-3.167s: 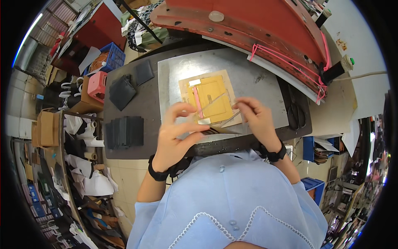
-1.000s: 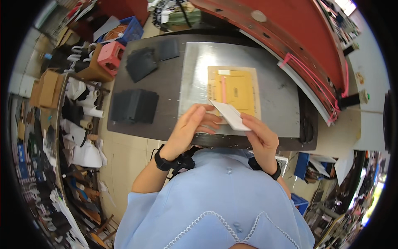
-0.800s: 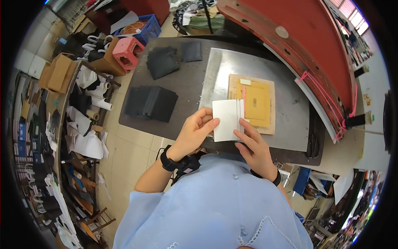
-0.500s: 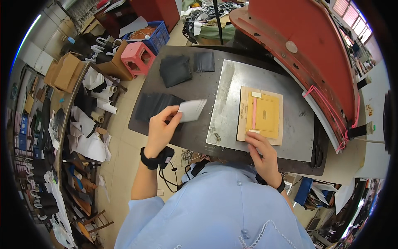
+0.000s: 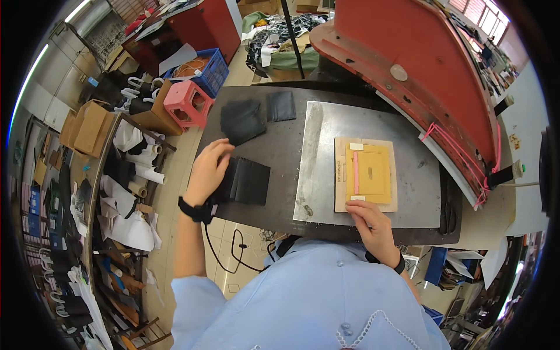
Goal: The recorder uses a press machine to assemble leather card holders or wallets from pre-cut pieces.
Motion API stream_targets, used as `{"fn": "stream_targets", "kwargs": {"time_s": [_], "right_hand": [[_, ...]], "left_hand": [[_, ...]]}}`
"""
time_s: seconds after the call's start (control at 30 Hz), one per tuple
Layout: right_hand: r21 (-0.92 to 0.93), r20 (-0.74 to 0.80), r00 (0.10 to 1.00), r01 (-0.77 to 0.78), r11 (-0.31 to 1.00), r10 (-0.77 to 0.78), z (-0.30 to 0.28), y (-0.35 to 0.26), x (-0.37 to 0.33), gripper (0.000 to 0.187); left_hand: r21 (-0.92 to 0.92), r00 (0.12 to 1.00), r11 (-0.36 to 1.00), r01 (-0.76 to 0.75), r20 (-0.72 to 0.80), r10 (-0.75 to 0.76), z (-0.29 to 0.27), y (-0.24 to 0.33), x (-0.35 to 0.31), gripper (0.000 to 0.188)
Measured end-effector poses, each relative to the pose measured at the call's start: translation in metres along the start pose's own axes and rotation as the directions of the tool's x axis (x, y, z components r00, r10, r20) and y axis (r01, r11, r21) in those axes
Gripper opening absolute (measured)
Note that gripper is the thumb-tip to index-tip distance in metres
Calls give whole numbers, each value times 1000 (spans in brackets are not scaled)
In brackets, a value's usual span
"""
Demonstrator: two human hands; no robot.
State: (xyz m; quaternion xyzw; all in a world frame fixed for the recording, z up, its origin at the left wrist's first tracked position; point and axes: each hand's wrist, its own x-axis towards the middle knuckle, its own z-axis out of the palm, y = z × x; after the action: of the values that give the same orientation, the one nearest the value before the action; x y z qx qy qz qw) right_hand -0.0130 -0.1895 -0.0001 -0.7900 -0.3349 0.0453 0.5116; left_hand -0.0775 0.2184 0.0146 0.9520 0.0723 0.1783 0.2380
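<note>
My left hand (image 5: 211, 171) is over the left side of a near pile of black rectangular sheets (image 5: 252, 181), its fingers bent but apart and no piece visible in them. The palm hides part of that pile. My right hand (image 5: 372, 228) rests its fingertips on the near left edge of a wooden die board (image 5: 392, 175). That board carries a yellow panel (image 5: 376, 169), a pink strip (image 5: 356, 172) and two small pale blocks, and lies on a metal plate (image 5: 318, 192).
Farther back on the dark table (image 5: 286, 146) lie a black stack (image 5: 242, 121) and a separate black piece (image 5: 281, 106). A large red machine arm (image 5: 402, 41) overhangs the right rear. A pink stool (image 5: 188, 105) and blue crate (image 5: 211, 73) stand beyond the left edge.
My left hand has let go of the pale-faced pieces it held and moved left. The near pile now shows a squared black sheet on its right. My right hand stays at the board's edge.
</note>
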Motion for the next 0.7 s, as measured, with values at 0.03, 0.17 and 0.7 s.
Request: {"fn": "stream_targets", "kwargs": {"time_s": [0.03, 0.17, 0.7], "right_hand": [[-6, 5, 1000, 0, 1000, 0, 0, -2, 1, 20], [-17, 3, 1000, 4, 1000, -4, -2, -5, 8, 20], [-9, -5, 1000, -12, 1000, 12, -21, 6, 9, 22]], "left_hand": [[59, 999, 997, -40, 21, 39, 1, -3, 11, 22], [283, 995, 957, -67, 88, 44, 22, -22, 57, 55], [191, 990, 980, -50, -124, 74, 26, -33, 89, 34]]}}
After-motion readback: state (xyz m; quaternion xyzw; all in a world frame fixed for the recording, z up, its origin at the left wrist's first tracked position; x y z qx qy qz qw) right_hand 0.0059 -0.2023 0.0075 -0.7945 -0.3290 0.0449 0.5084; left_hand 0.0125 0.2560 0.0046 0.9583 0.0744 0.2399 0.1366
